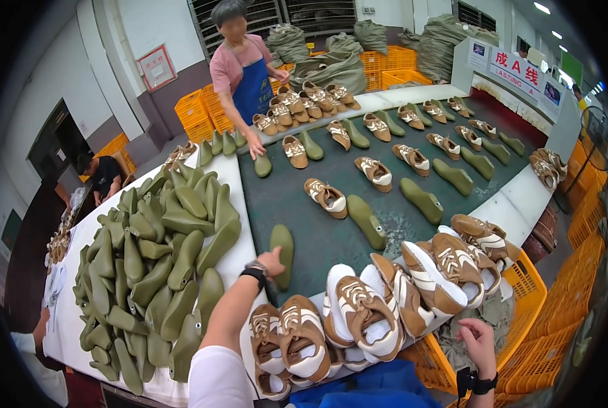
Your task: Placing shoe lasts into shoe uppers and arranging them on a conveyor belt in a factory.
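My left hand point(271, 262) reaches over the near left corner of a dark green belt point(270, 204). Its fingers close against the side of an olive-green shoe last point(283, 248) standing on the belt. My right hand point(478, 342) hangs with loosely bent fingers and nothing in it, beside an orange crate point(527, 289). Between my arms, brown-and-white sneakers point(365, 313) are piled along the near white ledge. To the left lies a large heap of green shoe lasts point(158, 248) on a white tabletop point(62, 309).
Sneakers paired with lasts, such as this sneaker point(325, 197), stand in rows along the belt. Across it, a co-worker in a blue apron point(255, 88) touches another last point(263, 166). More sneakers point(290, 102) line the far ledge. Stacked orange crates point(562, 306) stand at right.
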`<state>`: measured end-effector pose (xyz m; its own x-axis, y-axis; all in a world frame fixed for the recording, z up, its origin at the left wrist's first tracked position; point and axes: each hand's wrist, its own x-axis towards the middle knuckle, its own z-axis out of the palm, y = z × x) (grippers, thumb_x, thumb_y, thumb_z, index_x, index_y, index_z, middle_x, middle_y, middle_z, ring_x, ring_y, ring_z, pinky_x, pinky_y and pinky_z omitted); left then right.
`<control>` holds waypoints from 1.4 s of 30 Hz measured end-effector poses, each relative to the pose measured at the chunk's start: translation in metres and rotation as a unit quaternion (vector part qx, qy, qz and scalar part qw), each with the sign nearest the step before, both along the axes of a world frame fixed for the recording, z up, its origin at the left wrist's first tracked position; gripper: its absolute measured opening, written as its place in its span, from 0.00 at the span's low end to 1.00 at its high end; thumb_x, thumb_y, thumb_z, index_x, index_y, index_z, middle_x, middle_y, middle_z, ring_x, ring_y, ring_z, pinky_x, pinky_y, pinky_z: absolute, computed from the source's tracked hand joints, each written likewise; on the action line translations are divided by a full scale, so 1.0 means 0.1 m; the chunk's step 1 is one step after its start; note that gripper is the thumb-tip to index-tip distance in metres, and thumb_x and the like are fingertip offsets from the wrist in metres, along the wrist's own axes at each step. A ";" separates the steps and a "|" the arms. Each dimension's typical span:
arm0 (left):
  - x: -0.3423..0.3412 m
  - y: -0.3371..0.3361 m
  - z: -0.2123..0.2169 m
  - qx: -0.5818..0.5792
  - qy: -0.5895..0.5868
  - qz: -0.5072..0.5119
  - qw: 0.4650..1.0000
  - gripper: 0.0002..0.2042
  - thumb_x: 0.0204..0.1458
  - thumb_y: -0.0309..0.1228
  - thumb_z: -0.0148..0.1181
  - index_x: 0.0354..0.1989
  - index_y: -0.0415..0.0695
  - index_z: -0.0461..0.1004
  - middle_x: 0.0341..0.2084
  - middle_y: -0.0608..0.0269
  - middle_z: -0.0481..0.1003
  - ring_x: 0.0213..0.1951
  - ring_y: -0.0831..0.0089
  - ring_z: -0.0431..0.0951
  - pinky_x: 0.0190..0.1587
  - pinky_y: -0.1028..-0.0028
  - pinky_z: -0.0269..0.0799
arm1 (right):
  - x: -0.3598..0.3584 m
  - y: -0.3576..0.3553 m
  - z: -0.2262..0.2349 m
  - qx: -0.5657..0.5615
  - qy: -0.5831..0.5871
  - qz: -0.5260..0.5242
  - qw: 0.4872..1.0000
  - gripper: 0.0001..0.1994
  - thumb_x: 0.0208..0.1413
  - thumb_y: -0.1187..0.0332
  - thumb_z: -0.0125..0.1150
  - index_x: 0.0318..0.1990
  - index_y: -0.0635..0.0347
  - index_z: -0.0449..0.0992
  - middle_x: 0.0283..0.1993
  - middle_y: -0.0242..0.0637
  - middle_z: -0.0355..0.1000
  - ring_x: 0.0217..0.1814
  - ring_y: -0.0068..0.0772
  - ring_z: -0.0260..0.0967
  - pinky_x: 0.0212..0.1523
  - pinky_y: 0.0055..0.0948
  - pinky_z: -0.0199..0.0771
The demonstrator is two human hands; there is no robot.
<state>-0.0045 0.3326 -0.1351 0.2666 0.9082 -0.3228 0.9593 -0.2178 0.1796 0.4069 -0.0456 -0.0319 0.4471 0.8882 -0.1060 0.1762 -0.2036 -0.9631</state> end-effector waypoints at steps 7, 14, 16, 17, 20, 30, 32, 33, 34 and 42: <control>0.39 0.09 0.00 -0.088 -0.068 0.077 0.991 0.36 0.47 0.38 0.54 0.62 0.38 0.44 0.25 0.51 0.77 0.19 0.68 0.78 0.23 0.72 0.75 | 0.05 -0.03 0.03 0.000 -0.062 -0.018 0.998 0.07 0.51 0.79 0.52 0.37 0.71 0.73 0.27 0.37 0.73 0.28 0.22 0.71 0.31 0.20 0.71; 0.03 -0.13 0.38 0.032 -0.071 -0.119 0.990 0.34 0.44 0.43 0.59 0.59 0.41 0.57 0.27 0.51 0.77 0.26 0.62 0.78 0.31 0.70 0.74 | -0.35 0.40 0.61 0.204 -0.200 0.209 0.935 0.09 0.45 0.77 0.60 0.36 0.64 0.75 0.34 0.40 0.72 0.31 0.32 0.72 0.32 0.23 0.72; 0.01 -0.36 0.66 0.082 -0.100 -0.163 0.978 0.30 0.45 0.41 0.59 0.56 0.42 0.61 0.28 0.52 0.77 0.30 0.59 0.78 0.34 0.70 0.73 | -0.59 0.61 0.76 0.252 -0.221 0.301 0.893 0.11 0.45 0.73 0.62 0.38 0.60 0.75 0.40 0.39 0.71 0.31 0.36 0.72 0.31 0.25 0.73; 0.24 -0.64 1.18 -0.014 -0.126 -0.106 0.986 0.28 0.47 0.39 0.58 0.56 0.43 0.61 0.30 0.53 0.77 0.32 0.58 0.77 0.36 0.70 0.73 | -0.65 0.68 0.73 0.285 -0.257 0.338 0.859 0.13 0.45 0.70 0.62 0.41 0.59 0.73 0.42 0.38 0.70 0.32 0.37 0.72 0.31 0.26 0.73; 0.20 -1.35 1.72 0.028 -0.250 -0.133 0.959 0.25 0.47 0.31 0.58 0.56 0.43 0.61 0.32 0.52 0.76 0.33 0.59 0.77 0.37 0.69 0.72 | -0.93 0.76 0.67 0.249 -0.351 0.406 0.806 0.19 0.46 0.60 0.61 0.46 0.56 0.68 0.39 0.36 0.69 0.32 0.37 0.71 0.28 0.30 0.71; 0.30 -3.06 1.68 0.176 -0.420 -0.070 0.887 0.20 0.40 0.23 0.61 0.46 0.37 0.70 0.32 0.53 0.75 0.35 0.63 0.77 0.39 0.73 0.71 | -1.26 0.52 0.53 0.332 -0.359 0.236 0.840 0.14 0.43 0.59 0.64 0.34 0.57 0.73 0.27 0.34 0.67 0.25 0.34 0.69 0.24 0.29 0.69; 0.32 -3.26 1.68 0.132 -0.560 0.056 0.816 0.18 0.38 0.22 0.60 0.42 0.36 0.71 0.45 0.49 0.69 0.45 0.60 0.72 0.47 0.71 0.66 | -1.48 0.44 0.66 0.399 -0.322 0.223 0.829 0.13 0.41 0.60 0.67 0.32 0.57 0.74 0.29 0.34 0.71 0.27 0.33 0.71 0.25 0.27 0.71; 0.34 -3.35 1.68 0.081 -0.659 0.149 0.733 0.16 0.37 0.22 0.61 0.39 0.38 0.72 0.53 0.46 0.63 0.51 0.56 0.69 0.52 0.69 0.63 | -1.60 0.42 0.71 0.456 -0.291 0.240 0.806 0.13 0.43 0.59 0.66 0.32 0.57 0.74 0.31 0.33 0.70 0.26 0.33 0.69 0.24 0.27 0.69; 0.25 -3.44 1.64 0.054 -0.644 0.146 0.749 0.27 0.42 0.30 0.61 0.51 0.39 0.58 0.57 0.48 0.56 0.54 0.57 0.64 0.53 0.67 0.62 | -1.68 0.36 0.75 0.468 -0.255 0.278 0.799 0.13 0.45 0.60 0.64 0.34 0.57 0.73 0.34 0.34 0.68 0.28 0.33 0.68 0.26 0.28 0.67; 0.71 -3.10 1.49 -0.023 -0.615 -0.010 0.788 0.41 0.46 0.39 0.62 0.64 0.39 0.45 0.61 0.49 0.49 0.58 0.57 0.59 0.55 0.64 0.61 | -1.87 0.32 0.60 0.482 -0.153 0.401 0.763 0.10 0.54 0.60 0.56 0.36 0.58 0.71 0.34 0.37 0.68 0.34 0.41 0.68 0.31 0.34 0.68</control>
